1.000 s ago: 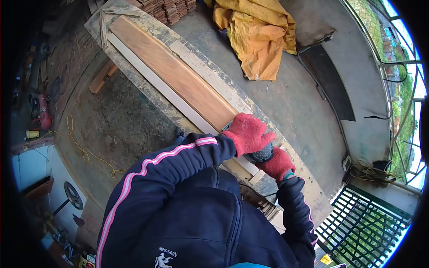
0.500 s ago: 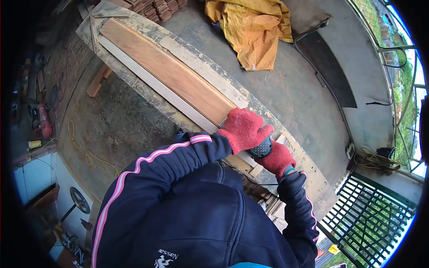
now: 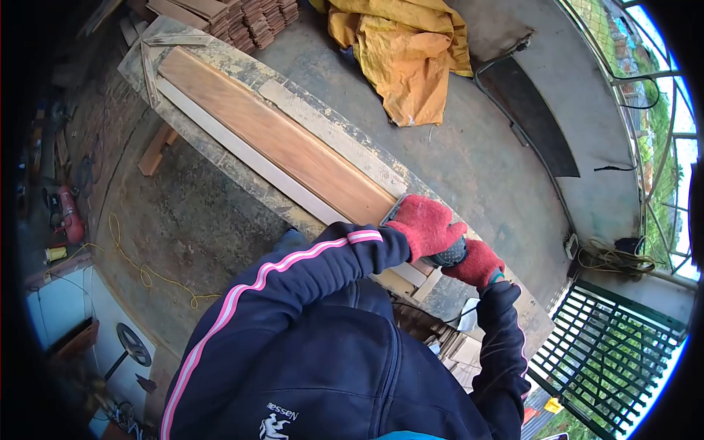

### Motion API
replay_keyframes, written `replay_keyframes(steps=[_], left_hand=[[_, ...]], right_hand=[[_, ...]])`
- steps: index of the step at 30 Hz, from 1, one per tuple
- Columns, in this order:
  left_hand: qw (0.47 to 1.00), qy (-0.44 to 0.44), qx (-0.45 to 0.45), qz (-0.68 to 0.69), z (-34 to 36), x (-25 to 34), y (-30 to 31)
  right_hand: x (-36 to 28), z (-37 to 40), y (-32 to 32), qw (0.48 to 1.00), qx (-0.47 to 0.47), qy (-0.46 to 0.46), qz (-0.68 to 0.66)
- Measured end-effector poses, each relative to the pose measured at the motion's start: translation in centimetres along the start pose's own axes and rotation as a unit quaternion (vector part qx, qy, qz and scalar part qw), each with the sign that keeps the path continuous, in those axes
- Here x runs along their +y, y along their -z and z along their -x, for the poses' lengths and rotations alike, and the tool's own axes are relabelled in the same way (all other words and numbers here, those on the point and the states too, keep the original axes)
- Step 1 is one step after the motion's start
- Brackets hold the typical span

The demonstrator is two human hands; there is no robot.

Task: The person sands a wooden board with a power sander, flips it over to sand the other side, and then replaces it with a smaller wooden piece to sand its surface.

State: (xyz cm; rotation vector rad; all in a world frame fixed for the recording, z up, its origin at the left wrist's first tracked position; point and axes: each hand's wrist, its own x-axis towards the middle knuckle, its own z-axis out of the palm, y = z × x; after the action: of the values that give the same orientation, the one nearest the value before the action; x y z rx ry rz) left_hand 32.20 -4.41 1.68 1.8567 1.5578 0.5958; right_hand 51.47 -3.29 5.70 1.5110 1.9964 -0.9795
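Both my hands wear red knit gloves and are closed on a dark electric sander (image 3: pixel 450 256) with a perforated end cap. My left hand (image 3: pixel 424 224) wraps over its front, and my right hand (image 3: pixel 477 263) grips its rear; the gloves hide much of its body. The sander sits at the near right end of a long reddish-brown wooden board (image 3: pixel 275 136). This board lies flat along a worn workbench (image 3: pixel 524 312), with a pale strip (image 3: pixel 246 158) running along its near side.
Thin wooden battens (image 3: pixel 149 73) form a corner at the bench's far end. Stacked wood pieces (image 3: pixel 253 22) and a crumpled yellow tarp (image 3: pixel 403 66) lie beyond it. A yellow cord (image 3: pixel 147 275) crosses the floor at left. A green metal grille (image 3: pixel 609 341) stands at right.
My hands and the sander have shifted right and slightly toward me, to the board's near right end. The camera view has tilted a little. Both hands keep their grip.
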Motion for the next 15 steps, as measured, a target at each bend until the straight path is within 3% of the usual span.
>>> replay_keyframes(steps=[6, 11, 12, 13, 14, 15], left_hand=[[0.996, 0.011, 0.082, -0.028, 0.8, -7.6, 7.0], [0.997, -0.004, 0.013, -0.081, 0.3, -14.1, 14.1], [0.972, -0.154, 0.008, -0.179, 0.1, -16.4, 15.2], [0.980, -0.115, -0.006, -0.162, -0.3, -17.5, 16.1], [0.995, 0.007, -0.029, -0.099, -0.5, -17.1, 17.0], [0.994, 0.004, -0.038, -0.107, -0.7, -18.1, 17.3]], right_hand=[[-9.6, -5.3, 1.9, 0.997, -0.003, 0.065, 0.047], [-17.2, -8.7, 2.2, 0.994, 0.027, 0.100, 0.024], [-17.9, -10.0, 1.5, 0.993, 0.034, 0.112, 0.021], [-18.9, -11.1, 0.8, 0.995, 0.033, 0.099, 0.011], [-19.8, -11.4, 0.5, 0.994, 0.050, 0.102, 0.002], [-19.9, -12.2, -0.7, 0.991, 0.070, 0.116, 0.002]])
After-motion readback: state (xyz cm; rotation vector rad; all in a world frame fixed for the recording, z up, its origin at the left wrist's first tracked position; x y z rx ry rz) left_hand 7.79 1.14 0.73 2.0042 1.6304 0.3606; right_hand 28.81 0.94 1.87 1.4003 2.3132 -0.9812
